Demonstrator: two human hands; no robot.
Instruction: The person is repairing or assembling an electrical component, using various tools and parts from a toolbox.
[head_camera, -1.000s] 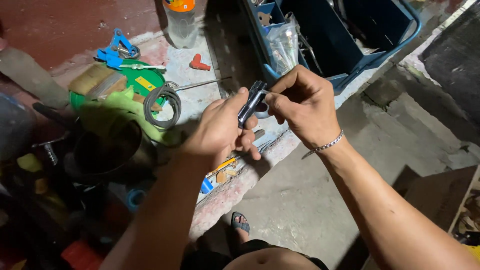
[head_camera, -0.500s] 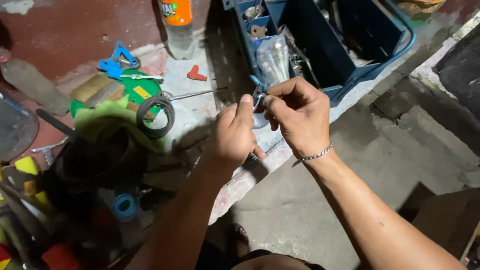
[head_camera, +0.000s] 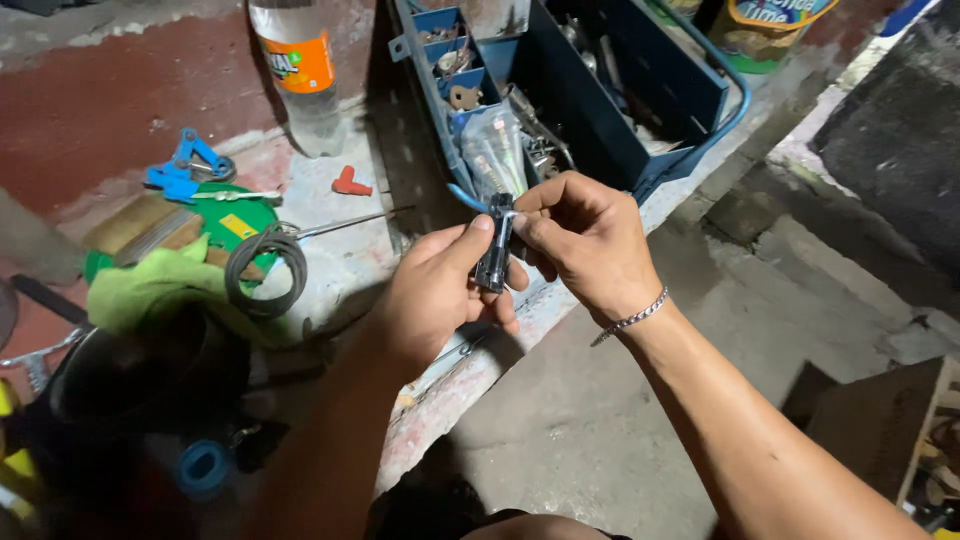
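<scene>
Both hands met at picture centre, pinching a small dark tube (head_camera: 493, 252) held upright: the left hand (head_camera: 440, 295) gripped its lower part, the right hand (head_camera: 585, 240) its top. A blue toolbox (head_camera: 620, 110) stood open at 12 o'clock just behind them, a plastic bottle (head_camera: 300, 75) at 11, a wire coil (head_camera: 265, 270) and green cloth (head_camera: 150, 285) at 9

Head view, steeply downward (close)
</scene>
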